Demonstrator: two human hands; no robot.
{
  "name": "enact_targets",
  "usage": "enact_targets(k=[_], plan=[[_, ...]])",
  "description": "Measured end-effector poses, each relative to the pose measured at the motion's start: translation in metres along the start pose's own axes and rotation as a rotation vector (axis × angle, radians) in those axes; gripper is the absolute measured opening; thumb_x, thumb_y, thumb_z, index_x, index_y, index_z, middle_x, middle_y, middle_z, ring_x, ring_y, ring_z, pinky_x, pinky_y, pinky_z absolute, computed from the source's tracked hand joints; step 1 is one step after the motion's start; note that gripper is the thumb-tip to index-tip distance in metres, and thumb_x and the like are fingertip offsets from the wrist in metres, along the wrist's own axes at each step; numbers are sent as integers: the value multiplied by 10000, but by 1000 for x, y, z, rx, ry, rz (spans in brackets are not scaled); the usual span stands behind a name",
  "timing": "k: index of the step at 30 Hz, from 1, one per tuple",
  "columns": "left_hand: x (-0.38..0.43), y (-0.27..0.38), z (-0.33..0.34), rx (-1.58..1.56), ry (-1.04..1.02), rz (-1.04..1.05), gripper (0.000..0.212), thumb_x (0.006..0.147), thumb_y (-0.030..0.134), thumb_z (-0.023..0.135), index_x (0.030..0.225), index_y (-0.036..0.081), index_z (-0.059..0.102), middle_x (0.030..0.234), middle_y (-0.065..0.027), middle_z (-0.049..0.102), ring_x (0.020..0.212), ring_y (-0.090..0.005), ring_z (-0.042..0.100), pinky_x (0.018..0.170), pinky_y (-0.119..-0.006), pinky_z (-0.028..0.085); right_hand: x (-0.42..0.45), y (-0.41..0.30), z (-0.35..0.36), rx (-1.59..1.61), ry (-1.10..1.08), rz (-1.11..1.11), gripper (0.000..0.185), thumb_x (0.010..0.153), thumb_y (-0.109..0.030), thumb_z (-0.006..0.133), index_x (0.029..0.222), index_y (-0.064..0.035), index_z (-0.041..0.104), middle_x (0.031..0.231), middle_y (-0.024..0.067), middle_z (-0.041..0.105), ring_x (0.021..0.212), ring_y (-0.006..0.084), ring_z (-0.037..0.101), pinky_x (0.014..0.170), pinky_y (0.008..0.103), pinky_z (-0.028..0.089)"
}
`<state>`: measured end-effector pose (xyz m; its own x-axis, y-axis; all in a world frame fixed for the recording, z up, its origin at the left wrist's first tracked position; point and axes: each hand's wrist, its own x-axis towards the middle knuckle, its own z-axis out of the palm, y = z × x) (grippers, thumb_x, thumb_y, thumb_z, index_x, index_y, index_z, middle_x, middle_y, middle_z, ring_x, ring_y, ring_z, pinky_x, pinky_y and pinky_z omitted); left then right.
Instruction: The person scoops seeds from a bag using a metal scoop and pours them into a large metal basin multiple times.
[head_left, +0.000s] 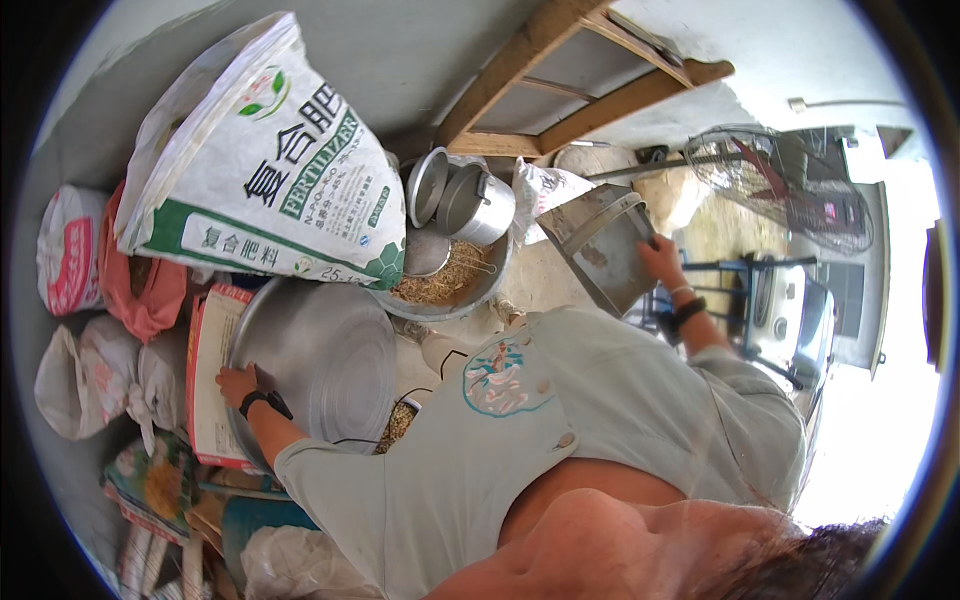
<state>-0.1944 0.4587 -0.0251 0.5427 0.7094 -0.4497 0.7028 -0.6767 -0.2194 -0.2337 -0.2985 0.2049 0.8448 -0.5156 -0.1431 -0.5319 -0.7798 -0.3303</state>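
Observation:
My left hand (238, 386), with a black band on the wrist, grips the rim of a large, round aluminium basin (322, 360) that stands tilted and looks bare inside. My right hand (664, 261) holds a worn metal dustpan-like scoop (600, 251) by its handle side, out to the right. Between them lies a wide metal basin (501, 279) of brownish chaff or grain (442, 281), with a wire-handled strainer (427, 253) on it. Two metal pots (487, 206) rest against its far edge. A white and green woven fertilizer bag (277, 165) stands above the tilted basin.
A red-edged carton (217, 375) and several bags (142, 292) crowd the left. A container of grain (399, 426) is partly hidden by my shirt. Ahead, a wooden frame (540, 142) leans on the wall. A floor fan (787, 180), blue metal frame (739, 264) and vehicle (787, 319) are right.

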Motion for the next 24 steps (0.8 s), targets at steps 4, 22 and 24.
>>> enact_targets(k=[4, 22, 24], plan=[[-7, 1, 10, 101, 119, 10, 587, 715, 474, 629, 1148, 115, 461, 1136, -103, 510, 1041, -297, 507, 795, -534, 433, 9, 44, -3, 10, 30, 34, 307, 694, -240, 655, 664, 37, 528, 532, 88, 482, 511, 138, 417, 492, 325, 377], [-133, 11, 42, -19, 171, -2, 387, 794, 458, 512, 934, 114, 623, 957, -116, 621, 924, -327, 570, 784, -498, 418, 111, 219, 9, 70, -103, -118, 309, 700, -260, 664, 681, 18, 531, 549, 115, 498, 506, 199, 434, 500, 354, 372], [-139, 14, 46, -19, 199, -20, 380, 789, 448, 517, 895, 103, 635, 911, -122, 632, 898, -328, 579, 781, -492, 418, 108, 218, -2, 12, -104, -133, 299, 698, -246, 669, 672, 17, 528, 548, 123, 491, 507, 203, 435, 501, 355, 371]])
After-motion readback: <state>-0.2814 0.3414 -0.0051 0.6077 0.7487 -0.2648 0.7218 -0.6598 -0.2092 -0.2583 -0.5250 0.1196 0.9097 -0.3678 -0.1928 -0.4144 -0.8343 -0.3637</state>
